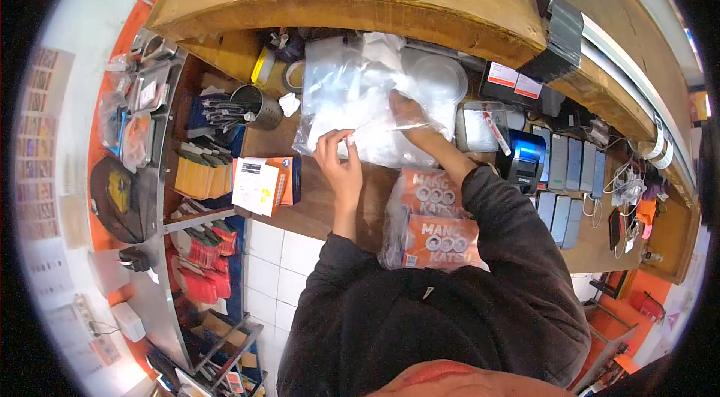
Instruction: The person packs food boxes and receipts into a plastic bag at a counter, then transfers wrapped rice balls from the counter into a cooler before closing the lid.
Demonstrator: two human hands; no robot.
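A large clear plastic bag (322, 97) lies on the wooden counter in front of me, with white, crumpled-looking contents. My left hand (340, 161) is at its near edge, thumb and fingertips pinched on the plastic. Further in, my right hand (409, 113) reaches across the middle of the bag, pointing away from me; its fingers are curled down and mostly hidden. Under my right forearm lie orange printed packs (439, 239) marked "MANG KATSU", in clear wrapping close to my body.
Stacked round clear lids (439, 78) sit behind the bag. On the left are a tape roll (295, 77), a metal mesh cup (259, 106) and a white-labelled box (257, 185). Rightward stand a clear container (480, 127), a blue-lit device (527, 157) and several phones (559, 161). A wooden shelf (360, 11) overhangs the back.
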